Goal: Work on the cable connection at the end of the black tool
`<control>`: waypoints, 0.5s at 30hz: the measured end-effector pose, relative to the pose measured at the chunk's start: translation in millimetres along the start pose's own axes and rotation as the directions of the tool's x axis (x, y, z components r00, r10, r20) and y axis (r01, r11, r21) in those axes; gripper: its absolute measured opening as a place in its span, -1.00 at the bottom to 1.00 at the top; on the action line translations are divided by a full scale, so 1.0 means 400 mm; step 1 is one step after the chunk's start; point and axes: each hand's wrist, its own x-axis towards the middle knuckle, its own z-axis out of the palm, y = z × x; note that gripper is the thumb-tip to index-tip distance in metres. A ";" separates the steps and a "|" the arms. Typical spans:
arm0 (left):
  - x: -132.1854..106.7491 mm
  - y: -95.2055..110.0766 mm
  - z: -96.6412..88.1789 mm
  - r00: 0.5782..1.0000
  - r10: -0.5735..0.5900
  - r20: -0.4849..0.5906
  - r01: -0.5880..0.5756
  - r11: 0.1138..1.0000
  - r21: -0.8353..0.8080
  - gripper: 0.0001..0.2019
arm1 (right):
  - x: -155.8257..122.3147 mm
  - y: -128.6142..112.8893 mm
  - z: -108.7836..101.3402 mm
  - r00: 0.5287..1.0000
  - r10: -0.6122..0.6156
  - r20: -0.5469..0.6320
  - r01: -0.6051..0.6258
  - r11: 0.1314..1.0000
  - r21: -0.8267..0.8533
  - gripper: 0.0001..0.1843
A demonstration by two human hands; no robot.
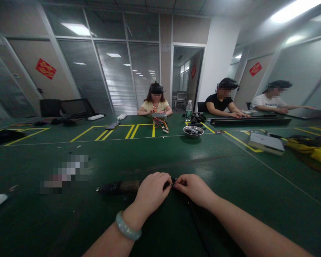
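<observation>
Apparently, the left hand (pixel 153 187) is grasping the screwdriver (pixel 120 187), lying left of and nearer than the bowl (pixel 193 135); the right hand (pixel 194 189) is pinching, seemingly, the cord (pixel 194 218); keeping both aligned is probably helping.

I see a dark, brown-banded tool (pixel 120 187) lying roughly level; beyond the end opposite its tip (pixel 98 189), a black cable (pixel 194 218) trails.
</observation>
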 end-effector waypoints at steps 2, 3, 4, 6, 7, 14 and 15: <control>0.000 0.000 -0.001 1.000 -0.008 0.010 0.008 1.000 0.004 -0.93 | 0.000 0.002 0.001 1.000 -0.002 -0.003 0.002 1.000 0.008 -0.81; 0.000 0.000 -0.001 1.000 -0.012 0.012 0.012 1.000 0.004 -0.93 | 0.000 0.002 0.001 1.000 -0.002 -0.005 0.002 1.000 0.013 -0.81; 0.000 0.000 -0.002 1.000 -0.015 0.012 0.015 1.000 0.003 -0.94 | -0.001 0.002 0.001 1.000 -0.001 -0.007 0.001 1.000 0.018 -0.81; -0.001 0.001 -0.003 1.000 -0.017 0.015 0.017 1.000 -0.004 -0.94 | -0.002 0.001 0.001 1.000 0.000 -0.008 0.000 1.000 0.026 -0.82; -0.001 0.001 -0.003 1.000 -0.017 0.017 0.018 1.000 -0.007 -0.94 | -0.003 0.000 0.000 1.000 0.000 -0.008 0.000 1.000 0.027 -0.82; 0.001 0.001 -0.005 0.999 -0.022 0.027 0.023 1.000 -0.005 -0.93 | 0.000 0.007 0.003 1.000 -0.005 -0.012 0.006 1.000 0.026 -0.82; 0.001 0.001 -0.005 0.999 -0.023 0.028 0.023 1.000 -0.002 -0.93 | 0.001 0.008 0.003 1.000 -0.002 -0.008 0.002 1.000 0.025 -0.82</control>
